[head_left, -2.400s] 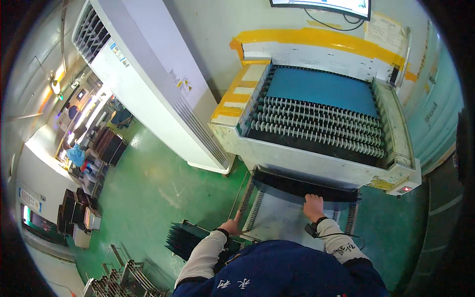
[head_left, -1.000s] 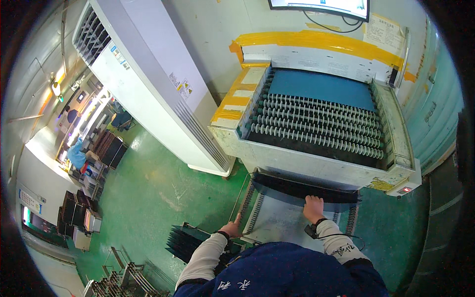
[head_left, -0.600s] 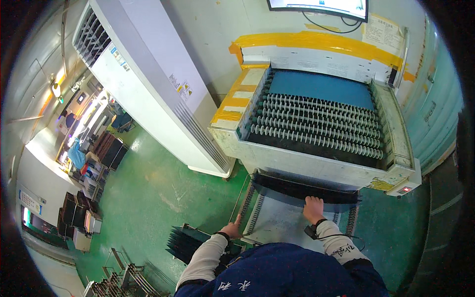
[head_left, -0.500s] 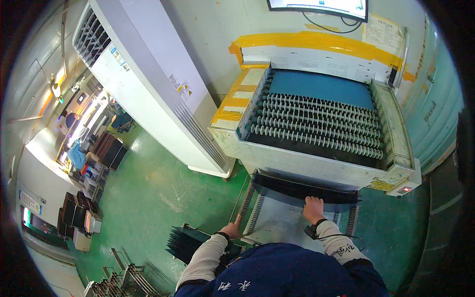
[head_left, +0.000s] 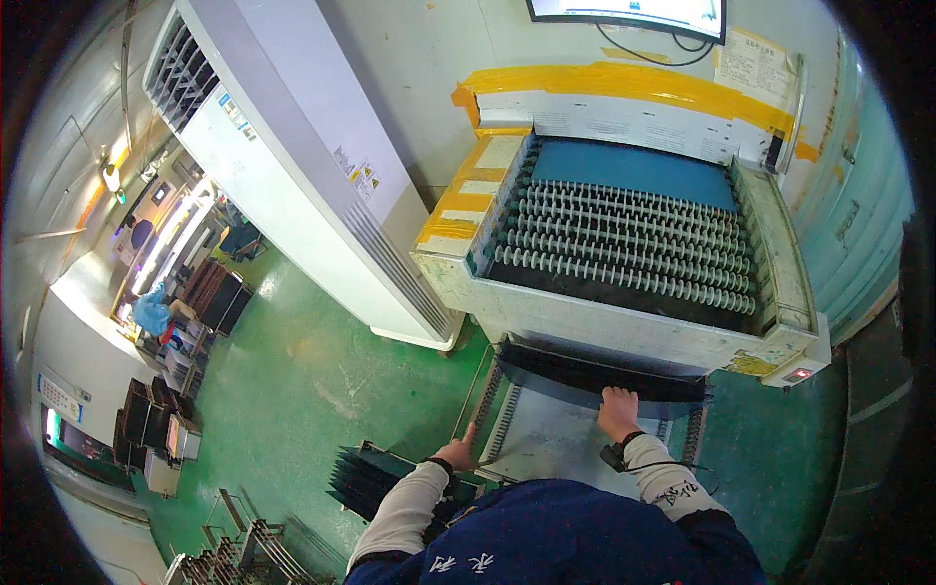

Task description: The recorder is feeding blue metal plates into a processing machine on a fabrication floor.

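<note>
In front of me stands a slotted rack (head_left: 498, 421) with toothed side rails and a pale base. Several thin dark panels (head_left: 556, 368) stand on edge at its far end. My right hand (head_left: 619, 414) is closed on the top edge of the nearest panel, fingers curled over it. My left hand (head_left: 453, 452) is at the rack's left rail, index finger along it and the other fingers curled, partly hidden. Beyond the rack, a roller conveyor machine (head_left: 624, 244) carries a flat blue sheet (head_left: 634, 175) behind its rows of white discs.
Left of my left forearm is another rack of dark panels (head_left: 366, 480). A tall white air conditioner (head_left: 322, 195) stands left of the machine. Metal racks (head_left: 249, 546) sit at lower left. A monitor (head_left: 634, 12) hangs above. A person in blue (head_left: 151, 310) is far left.
Both my hands keep their places on the rack and panel. The person far left has shifted slightly.
</note>
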`<action>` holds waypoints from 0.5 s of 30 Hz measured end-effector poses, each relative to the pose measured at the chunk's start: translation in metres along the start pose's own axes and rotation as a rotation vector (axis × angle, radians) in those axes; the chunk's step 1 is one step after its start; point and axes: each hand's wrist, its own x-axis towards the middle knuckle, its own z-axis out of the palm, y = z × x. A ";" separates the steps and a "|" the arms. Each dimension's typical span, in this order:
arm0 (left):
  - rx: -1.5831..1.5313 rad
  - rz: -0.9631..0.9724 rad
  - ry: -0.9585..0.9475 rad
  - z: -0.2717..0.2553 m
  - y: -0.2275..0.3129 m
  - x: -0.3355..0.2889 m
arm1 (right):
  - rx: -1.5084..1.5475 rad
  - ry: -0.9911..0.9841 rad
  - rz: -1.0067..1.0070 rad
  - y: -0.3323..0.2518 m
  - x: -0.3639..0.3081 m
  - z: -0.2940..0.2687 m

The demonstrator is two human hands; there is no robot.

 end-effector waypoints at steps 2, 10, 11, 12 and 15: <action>0.001 0.019 0.000 0.002 -0.004 0.004 | 0.004 0.006 -0.001 0.000 0.000 0.000; -0.032 0.032 -0.029 -0.001 -0.002 0.005 | -0.009 0.049 -0.011 0.004 0.000 0.006; -0.037 0.029 -0.025 -0.001 -0.002 0.003 | -0.002 0.045 -0.014 0.003 0.000 0.004; -0.041 0.027 -0.020 -0.001 -0.002 0.001 | 0.006 0.041 -0.016 0.001 0.000 0.003; -0.053 0.005 -0.017 -0.001 -0.001 -0.001 | 0.020 0.028 -0.017 0.001 0.000 0.000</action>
